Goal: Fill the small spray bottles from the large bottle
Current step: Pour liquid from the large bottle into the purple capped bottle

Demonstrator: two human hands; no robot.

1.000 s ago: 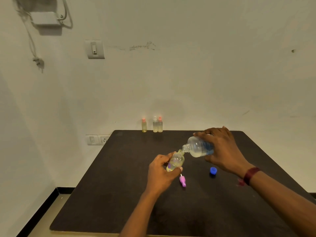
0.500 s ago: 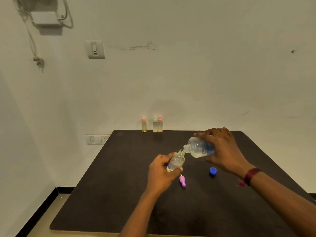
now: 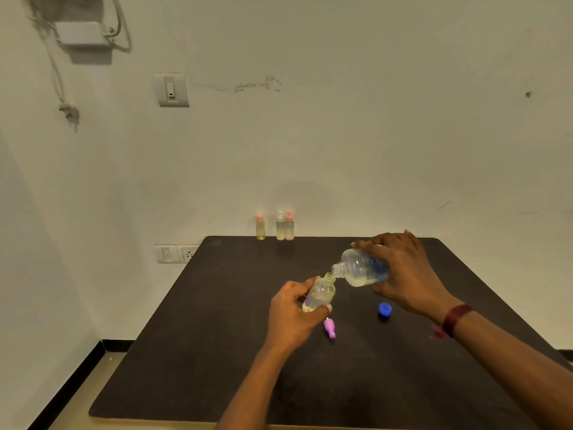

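While tight round small bottle [image 3: 321, 294] and large bottle [image 3: 359, 270], left hand [image 3: 288, 318], right hand [image 3: 403, 274] near purple sprayer [image 3: 330, 328], blue cap [image 3: 384, 309].

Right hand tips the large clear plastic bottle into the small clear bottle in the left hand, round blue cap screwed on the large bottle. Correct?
No: the head view shows the round blue cap lying on the dark table, off the large clear plastic bottle, whose neck is open. The rest is right.
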